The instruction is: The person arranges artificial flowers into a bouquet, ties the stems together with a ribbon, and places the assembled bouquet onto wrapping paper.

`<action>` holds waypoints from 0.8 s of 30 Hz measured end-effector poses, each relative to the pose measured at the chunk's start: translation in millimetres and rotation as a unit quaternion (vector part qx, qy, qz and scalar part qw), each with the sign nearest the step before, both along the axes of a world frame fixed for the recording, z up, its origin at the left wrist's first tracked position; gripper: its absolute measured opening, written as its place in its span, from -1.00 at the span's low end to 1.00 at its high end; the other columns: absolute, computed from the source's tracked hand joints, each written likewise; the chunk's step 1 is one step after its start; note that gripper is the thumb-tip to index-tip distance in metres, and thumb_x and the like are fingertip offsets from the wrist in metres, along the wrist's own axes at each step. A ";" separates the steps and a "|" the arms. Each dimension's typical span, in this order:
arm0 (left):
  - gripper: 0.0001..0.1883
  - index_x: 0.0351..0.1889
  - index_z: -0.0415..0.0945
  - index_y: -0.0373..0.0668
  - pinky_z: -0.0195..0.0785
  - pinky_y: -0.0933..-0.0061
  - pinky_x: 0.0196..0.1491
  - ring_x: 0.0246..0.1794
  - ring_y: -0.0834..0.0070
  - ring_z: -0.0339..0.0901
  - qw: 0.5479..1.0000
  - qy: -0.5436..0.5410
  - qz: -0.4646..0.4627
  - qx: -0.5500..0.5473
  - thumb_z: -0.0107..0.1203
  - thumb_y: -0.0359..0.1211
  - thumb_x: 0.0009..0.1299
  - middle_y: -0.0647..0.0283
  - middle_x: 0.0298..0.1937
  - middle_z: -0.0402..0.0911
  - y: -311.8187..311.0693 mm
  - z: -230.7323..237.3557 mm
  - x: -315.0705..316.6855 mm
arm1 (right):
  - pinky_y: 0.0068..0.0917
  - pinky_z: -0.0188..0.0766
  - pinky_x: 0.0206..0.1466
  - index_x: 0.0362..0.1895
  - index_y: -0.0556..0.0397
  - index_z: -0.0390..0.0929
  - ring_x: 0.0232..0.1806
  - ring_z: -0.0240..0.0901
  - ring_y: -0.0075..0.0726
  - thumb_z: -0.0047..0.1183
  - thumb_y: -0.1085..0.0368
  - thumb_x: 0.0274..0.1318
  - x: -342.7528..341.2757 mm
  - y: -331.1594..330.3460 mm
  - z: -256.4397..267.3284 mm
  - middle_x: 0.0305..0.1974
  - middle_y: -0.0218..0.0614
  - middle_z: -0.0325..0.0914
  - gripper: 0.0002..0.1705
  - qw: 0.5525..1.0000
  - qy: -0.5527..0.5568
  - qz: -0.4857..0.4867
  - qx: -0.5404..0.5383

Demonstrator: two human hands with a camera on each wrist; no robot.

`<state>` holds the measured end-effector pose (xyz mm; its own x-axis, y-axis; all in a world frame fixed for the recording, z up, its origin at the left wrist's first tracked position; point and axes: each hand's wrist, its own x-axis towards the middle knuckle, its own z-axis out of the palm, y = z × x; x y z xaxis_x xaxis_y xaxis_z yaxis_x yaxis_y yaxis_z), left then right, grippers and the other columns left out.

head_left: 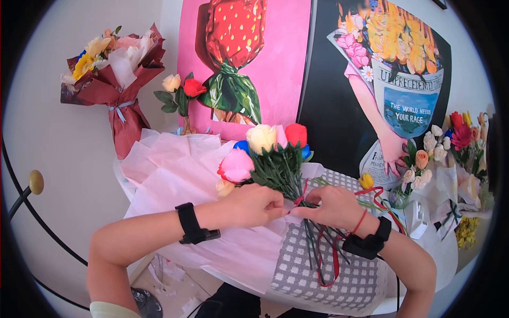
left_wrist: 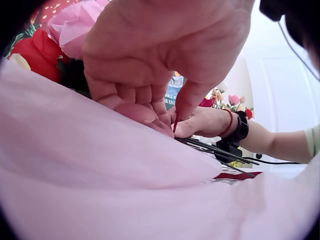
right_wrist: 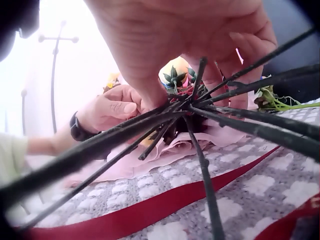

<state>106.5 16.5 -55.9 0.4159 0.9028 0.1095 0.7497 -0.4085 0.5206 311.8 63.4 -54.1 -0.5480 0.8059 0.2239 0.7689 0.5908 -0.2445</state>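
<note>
A bouquet of artificial roses, with a pink rose (head_left: 236, 165), a cream rose (head_left: 262, 139) and a red rose (head_left: 296, 135), lies on pink wrapping paper (head_left: 175, 175). Red ribbon (head_left: 300, 201) circles its dark green stems (head_left: 283, 175). My left hand (head_left: 253, 205), fingers curled, pinches a thin strand of the ribbon (left_wrist: 175, 126) left of the tie. From the right, my right hand (head_left: 335, 208) grips the stems at the tie, its thumb reaching toward the left fingertips. Bare stem ends (right_wrist: 205, 165) fan out below that hand; a loose ribbon tail hangs among them.
A grey-and-white checked cloth (head_left: 328, 265) lies under the stems. Behind stand a wrapped bouquet (head_left: 130, 100), a small vase of roses (head_left: 183, 100) and two paintings. More flowers (head_left: 424, 159) and a white box-like object (head_left: 417, 220) are at right.
</note>
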 end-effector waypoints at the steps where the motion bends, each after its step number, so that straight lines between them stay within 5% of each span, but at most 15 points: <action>1: -0.78 -0.45 0.51 -0.12 0.29 0.30 -0.41 -0.47 0.31 0.51 1.000 0.008 -0.010 0.006 -0.04 -0.20 0.22 0.22 -0.55 0.54 -0.9 -2.8 0.2 | -0.31 0.41 -0.38 -0.47 0.02 0.60 -0.46 0.50 -0.11 0.10 -0.13 -0.26 -3.4 -0.6 0.3 -0.56 -0.23 0.52 -0.53 1.000 -0.021 0.001 -0.018; 3: -0.79 -0.44 0.51 -0.10 0.30 0.29 -0.38 -0.45 0.29 0.51 0.999 0.040 -0.008 0.034 -0.04 -0.19 0.23 0.21 -0.54 0.54 -2.0 -6.3 -1.1 | -0.30 0.39 -0.38 -0.49 0.04 0.58 -0.47 0.48 -0.08 0.08 -0.02 -0.26 -7.3 -0.7 -0.1 -0.57 -0.18 0.51 -0.61 0.999 -0.027 -0.008 -0.042; 6: -0.77 -0.44 0.51 -0.12 0.31 0.27 -0.32 -0.40 0.25 0.51 0.996 0.085 -0.004 0.038 -0.03 -0.18 0.23 0.18 -0.51 0.54 -5.5 -6.5 -4.5 | -0.31 0.37 -0.37 -0.47 0.08 0.56 -0.47 0.47 -0.06 0.06 0.02 -0.26 -5.9 6.1 -11.3 -0.56 -0.13 0.50 -0.62 0.986 0.134 0.003 -0.097; 12: -0.74 -0.29 0.46 -0.19 0.32 0.36 -0.23 -0.31 0.30 0.49 0.995 0.028 -0.011 0.100 0.00 -0.19 0.25 0.15 -0.31 0.53 2.3 -8.7 -16.0 | -0.53 0.28 -0.41 -0.41 0.25 0.45 -0.50 0.34 -0.51 -0.04 0.23 -0.03 -0.3 15.6 9.6 -0.56 -0.18 0.45 -0.73 0.936 0.338 0.089 -0.036; 17: -0.58 -0.05 0.33 -0.31 0.30 0.39 -0.12 -0.16 0.35 0.45 0.991 -0.081 0.031 0.101 0.02 -0.18 0.28 0.11 -0.12 0.47 9.9 -0.8 -15.6 | -0.45 0.24 -0.35 -0.26 0.23 0.31 -0.44 0.32 -0.41 -0.10 0.25 0.08 5.1 25.0 21.7 -0.51 -0.17 0.39 -0.74 0.917 0.380 0.115 0.044; 19: -0.55 0.00 0.29 -0.31 0.29 0.41 -0.10 -0.14 0.38 0.44 0.983 -0.144 0.010 0.114 0.02 -0.17 0.29 0.11 -0.11 0.46 18.4 2.3 -12.6 | -0.63 0.22 -0.26 -0.18 0.16 0.27 -0.33 0.24 -0.61 -0.17 0.31 0.18 7.4 30.7 20.1 -0.37 -0.40 0.35 -0.81 0.913 0.391 0.115 0.029; 24: -0.40 0.08 0.18 -0.37 0.31 0.38 -0.11 -0.13 0.34 0.44 0.952 -0.267 -0.032 0.148 0.04 -0.10 0.26 0.06 -0.11 0.46 32.6 22.5 2.8 | -0.60 0.26 -0.21 -0.15 0.16 0.25 -0.32 0.27 -0.58 -0.21 0.28 0.21 3.8 23.0 29.0 -0.38 -0.39 0.34 -0.79 0.905 0.391 0.160 0.041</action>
<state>109.3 49.0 -33.4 0.2821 0.7743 0.5664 0.3805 -0.6323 0.6748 315.6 86.4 -25.1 -0.3986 0.5974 0.6959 0.1658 0.7932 -0.5860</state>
